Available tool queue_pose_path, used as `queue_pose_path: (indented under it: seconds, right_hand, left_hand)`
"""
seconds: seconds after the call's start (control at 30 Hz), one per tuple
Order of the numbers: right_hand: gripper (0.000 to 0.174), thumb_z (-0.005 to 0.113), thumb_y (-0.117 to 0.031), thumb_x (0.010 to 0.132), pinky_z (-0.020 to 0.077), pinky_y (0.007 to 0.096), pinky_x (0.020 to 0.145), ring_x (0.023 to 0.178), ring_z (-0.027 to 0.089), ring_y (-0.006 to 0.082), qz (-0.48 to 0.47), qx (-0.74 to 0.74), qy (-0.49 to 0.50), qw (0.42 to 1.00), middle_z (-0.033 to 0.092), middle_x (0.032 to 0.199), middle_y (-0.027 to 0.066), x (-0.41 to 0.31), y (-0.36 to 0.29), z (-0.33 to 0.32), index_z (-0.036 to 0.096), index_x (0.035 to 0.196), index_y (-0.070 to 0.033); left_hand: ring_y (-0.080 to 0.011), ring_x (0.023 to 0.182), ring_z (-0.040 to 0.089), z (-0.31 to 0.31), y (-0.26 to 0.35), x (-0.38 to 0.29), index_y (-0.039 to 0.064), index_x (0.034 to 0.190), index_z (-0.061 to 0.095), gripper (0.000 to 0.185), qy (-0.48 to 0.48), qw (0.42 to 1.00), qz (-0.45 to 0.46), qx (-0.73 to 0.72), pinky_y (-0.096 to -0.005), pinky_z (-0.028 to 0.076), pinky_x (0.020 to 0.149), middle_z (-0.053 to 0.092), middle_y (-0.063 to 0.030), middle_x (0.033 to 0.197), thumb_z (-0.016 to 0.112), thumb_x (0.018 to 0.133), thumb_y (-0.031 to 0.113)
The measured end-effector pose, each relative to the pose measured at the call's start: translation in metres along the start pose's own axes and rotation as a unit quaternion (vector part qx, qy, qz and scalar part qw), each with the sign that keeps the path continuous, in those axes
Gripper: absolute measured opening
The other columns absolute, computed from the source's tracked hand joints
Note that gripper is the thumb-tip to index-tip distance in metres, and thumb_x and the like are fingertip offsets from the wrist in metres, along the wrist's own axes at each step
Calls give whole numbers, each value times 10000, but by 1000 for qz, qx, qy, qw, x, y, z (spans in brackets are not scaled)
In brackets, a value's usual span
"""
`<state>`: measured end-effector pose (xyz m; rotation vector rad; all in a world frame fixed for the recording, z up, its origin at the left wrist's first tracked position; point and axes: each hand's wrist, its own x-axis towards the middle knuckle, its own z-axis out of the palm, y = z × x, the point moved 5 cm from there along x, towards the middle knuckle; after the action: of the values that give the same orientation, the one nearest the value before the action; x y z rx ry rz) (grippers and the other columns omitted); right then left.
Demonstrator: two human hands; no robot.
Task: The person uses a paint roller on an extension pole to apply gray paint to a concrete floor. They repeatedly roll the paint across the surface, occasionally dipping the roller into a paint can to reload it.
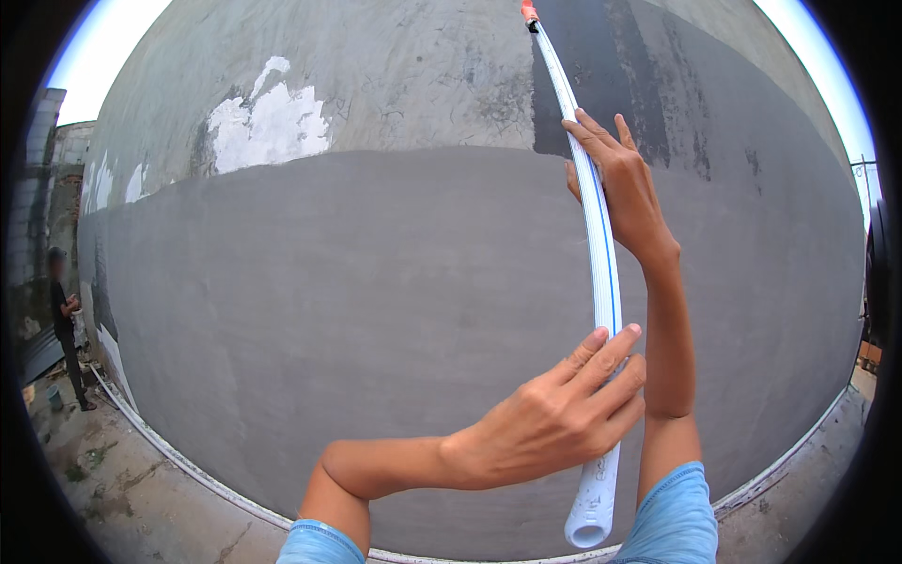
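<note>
A long white plastic pipe with blue stripes (pixel 601 247) runs upright in front of a wall, its open end towards me at the bottom. My left hand (pixel 564 405) is closed around the pipe's lower part. Higher up, my right hand (pixel 616 169) holds the same pipe, fingers across its front and thumb at its left side. An orange-red piece with a black part (pixel 530 15) is fixed at the pipe's far end, cut off by the top of the view. Grey coating (pixel 387 282) covers the lower wall; above it are bare plaster, white patches (pixel 271 127) and a darker strip (pixel 564 84).
At the far left a person (pixel 65 324) in dark clothes stands beside the wall, near a bucket (pixel 54 398). A pale strip or pipe (pixel 183 462) follows the wall's foot over cracked concrete ground (pixel 162 507). Block walls (pixel 42 148) rise at the left.
</note>
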<state>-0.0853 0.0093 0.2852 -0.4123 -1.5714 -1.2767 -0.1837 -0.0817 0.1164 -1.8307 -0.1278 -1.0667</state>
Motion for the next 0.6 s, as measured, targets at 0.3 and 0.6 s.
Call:
queue_pose_path:
  seconds: [0.3, 0.6]
  right_hand:
    - [490, 652, -141, 907, 264, 472, 1200, 1316, 506, 296, -2, -42, 0, 999, 518, 1412, 215, -18, 80, 129, 526, 1361, -5]
    - [564, 716, -123, 854, 246, 481, 1206, 1233, 581, 292, 15, 70, 5, 997, 495, 1437, 216, -115, 41, 154, 515, 1373, -35]
  left_hand:
    - [-270, 1371, 428, 134, -90, -33, 76, 836, 621, 90, -86, 990, -17, 106, -451, 298, 1219, 571, -92, 1215, 695, 793, 47]
    - [-253, 1317, 482, 176, -46, -115, 89, 809, 601, 95, -172, 981, 17, 90, -516, 318, 1202, 581, -53, 1046, 687, 783, 56]
